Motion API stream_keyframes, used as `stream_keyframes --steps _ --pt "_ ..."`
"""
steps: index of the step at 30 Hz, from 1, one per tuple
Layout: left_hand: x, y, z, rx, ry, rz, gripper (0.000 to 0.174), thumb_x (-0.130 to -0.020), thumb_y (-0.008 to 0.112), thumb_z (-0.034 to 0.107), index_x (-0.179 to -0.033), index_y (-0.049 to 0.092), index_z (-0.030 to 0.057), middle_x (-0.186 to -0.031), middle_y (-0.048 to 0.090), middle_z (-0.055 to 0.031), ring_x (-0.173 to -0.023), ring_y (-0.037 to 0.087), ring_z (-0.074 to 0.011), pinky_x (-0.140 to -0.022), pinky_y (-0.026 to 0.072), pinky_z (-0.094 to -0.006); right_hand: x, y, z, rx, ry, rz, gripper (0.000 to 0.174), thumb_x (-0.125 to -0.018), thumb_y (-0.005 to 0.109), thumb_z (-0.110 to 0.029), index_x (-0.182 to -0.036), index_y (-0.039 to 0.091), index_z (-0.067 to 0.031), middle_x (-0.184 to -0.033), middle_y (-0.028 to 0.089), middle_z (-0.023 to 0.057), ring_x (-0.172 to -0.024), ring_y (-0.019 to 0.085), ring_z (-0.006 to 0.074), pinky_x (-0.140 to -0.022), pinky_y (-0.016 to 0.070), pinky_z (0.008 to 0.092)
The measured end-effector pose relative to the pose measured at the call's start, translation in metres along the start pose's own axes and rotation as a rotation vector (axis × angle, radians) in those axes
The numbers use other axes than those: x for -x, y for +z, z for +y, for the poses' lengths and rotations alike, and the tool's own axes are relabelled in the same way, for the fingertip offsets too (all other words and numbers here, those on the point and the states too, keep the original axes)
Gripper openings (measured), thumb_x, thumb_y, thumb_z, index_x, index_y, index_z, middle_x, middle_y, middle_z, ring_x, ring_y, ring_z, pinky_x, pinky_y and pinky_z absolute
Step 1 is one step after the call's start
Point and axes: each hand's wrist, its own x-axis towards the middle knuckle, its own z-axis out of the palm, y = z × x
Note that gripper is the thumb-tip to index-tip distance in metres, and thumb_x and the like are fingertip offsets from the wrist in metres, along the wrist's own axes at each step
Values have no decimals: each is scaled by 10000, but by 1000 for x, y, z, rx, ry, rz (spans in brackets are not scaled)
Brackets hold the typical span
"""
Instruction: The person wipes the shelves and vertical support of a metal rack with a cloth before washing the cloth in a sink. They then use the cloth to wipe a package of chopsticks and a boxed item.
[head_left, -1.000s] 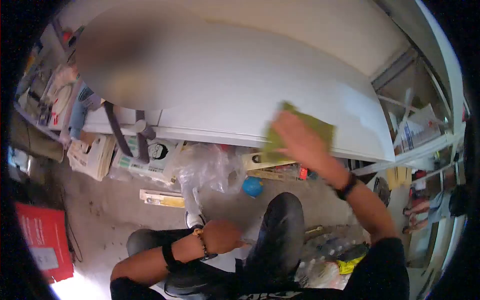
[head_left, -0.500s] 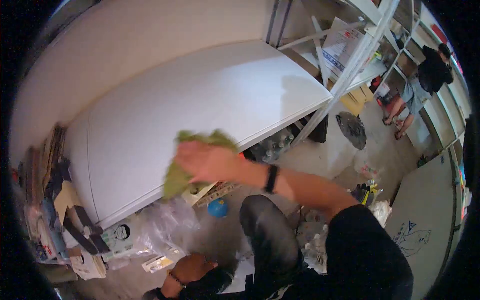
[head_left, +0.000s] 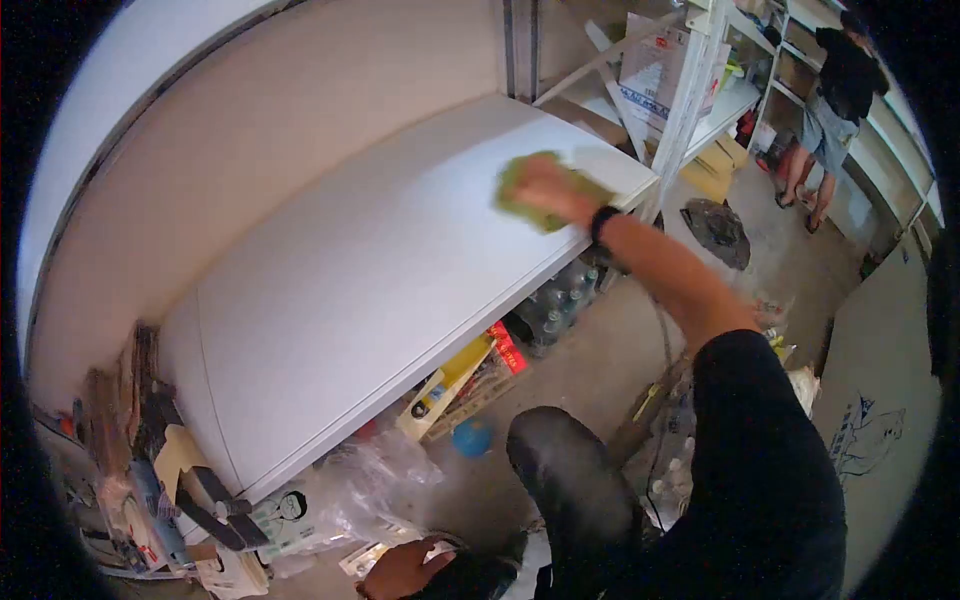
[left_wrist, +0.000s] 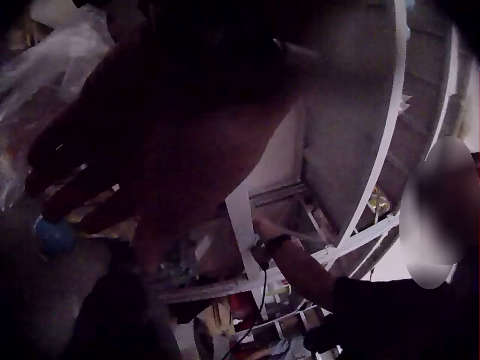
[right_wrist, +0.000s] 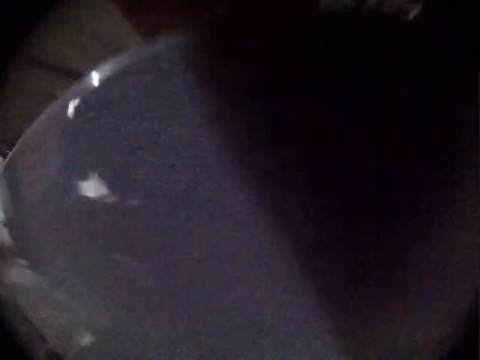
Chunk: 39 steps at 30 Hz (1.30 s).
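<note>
In the head view a green cloth (head_left: 520, 205) lies on a long white shelf board (head_left: 370, 260), toward its far right end. My right hand (head_left: 550, 188) presses on the cloth, blurred by motion, with the arm stretched out. The right wrist view is dark, showing the smooth board surface (right_wrist: 172, 240) beside a large shadowy shape. Low at the bottom of the head view, my left hand (head_left: 402, 570) hangs near the knee and holds nothing. Its fingers (left_wrist: 79, 180) look loosely extended in the dim left wrist view.
Under the board are clear plastic wrapping (head_left: 380, 490), a blue ball (head_left: 472, 437) and several bottles (head_left: 560, 310). A white upright post (head_left: 690, 95) stands at the board's right end. Boxes and folded items (head_left: 190, 490) crowd the left end. Another person (head_left: 835, 100) stands far right.
My right hand has swept the cloth from the board's front edge toward its far right end. The head view has turned right. My left hand stays low near the knees.
</note>
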Motion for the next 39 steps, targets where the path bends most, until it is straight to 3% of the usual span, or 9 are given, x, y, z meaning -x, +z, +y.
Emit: stream_keyframes --steps 4,7,11,21,29,30,33,34,39 --pt "-6 -16 19 152 -8 52 445 -890 512 407 -1146 557 46 -921 653 -154 -837 629 -297 -753 495 -371 -53 38 -163 -171 -211 71 378 -730 560 -357 -598 601 -6 -668 572 203 -742 565 401 -706 461 476" --pt "-30 -9 -12 438 -22 406 491 -900 530 365 -1250 480 25 -1049 635 -135 -875 624 -234 -770 493 -336 -36 36 -259 -356 -278 -186 705 -856 451 -501 -1260 420 76 -1335 375 277 -1263 347 375 -1064 262 427" --pt "-50 -47 -2 1365 159 775 679 -901 463 509 -1370 294 48 -1298 467 -160 -1120 507 -275 -948 396 -422 -14 51 -270 -377 -497 -114 740 -886 396 -518 -1324 338 76 -1394 309 258 -1312 276 371 -1105 187 412" --pt "-56 -60 1 1757 -44 1070 747 -863 499 558 -1329 258 26 -1370 354 -195 -1263 361 -317 -1034 296 -438 51 17 -9 -83 15 -43 678 -847 463 -557 -1153 495 47 -1244 461 258 -1187 422 379 -994 351 424" --pt "-45 -70 -32 1967 295 1092 680 -886 449 556 -1311 374 31 -1293 432 -116 -1252 370 -236 -1072 222 -387 63 18 182 201 564 -224 694 -877 348 -582 -1308 392 -40 -1300 397 305 -1217 386 423 -1025 320 418" --pt "-44 -71 -34 1942 282 1096 665 -891 439 556 -1300 397 34 -1248 458 -95 -1222 393 -217 -1074 219 -373 54 34 209 52 739 -90 766 -864 404 -594 -1178 450 103 -1189 497 290 -1096 504 338 -910 411 358" --pt "-46 -70 -51 1867 227 1141 326 -963 414 277 -1190 466 50 -1032 546 -100 -1127 467 -269 -1066 275 -460 32 50 237 189 626 -133 785 -867 393 -618 -1200 447 91 -1174 523 248 -1058 531 291 -858 449 347" --pt "-54 -67 -60 1918 626 977 365 -935 465 308 -1183 466 40 -1059 548 -114 -1107 486 -288 -1048 312 -485 19 72 279 -71 587 -29 710 -889 383 -593 -1229 456 25 -1147 555 177 -990 560 229 -813 469 337" --pt "-74 -71 -65 1910 209 1257 369 -930 470 313 -1179 468 40 -1063 547 -116 -1101 491 -289 -1041 322 -485 -54 107 327 -372 573 -96 533 -924 390 -511 -1207 513 -76 -1029 610 56 -885 573 135 -779 476 319"
